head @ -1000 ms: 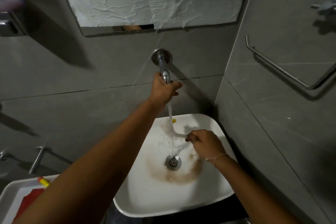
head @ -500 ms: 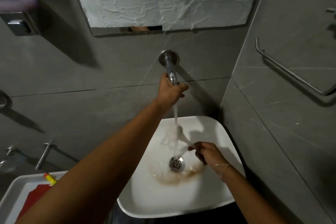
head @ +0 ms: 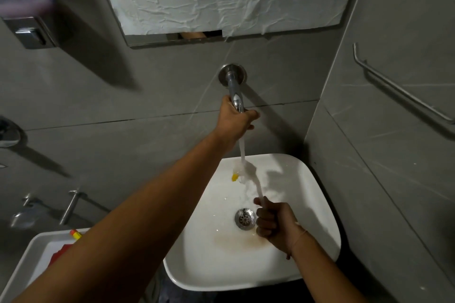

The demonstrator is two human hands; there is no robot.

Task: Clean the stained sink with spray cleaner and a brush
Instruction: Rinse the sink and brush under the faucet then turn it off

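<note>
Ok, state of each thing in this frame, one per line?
Tap: running, water falling into the basin.
Sink: wet, brown stain remaining below the drain.
Brush: under the stream.
Left hand: closed on the tap.
Right hand: closed on the brush.

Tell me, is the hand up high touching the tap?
Touching. The head view shows the left hand wrapped around the end of the tap, with water running out below it.
</note>
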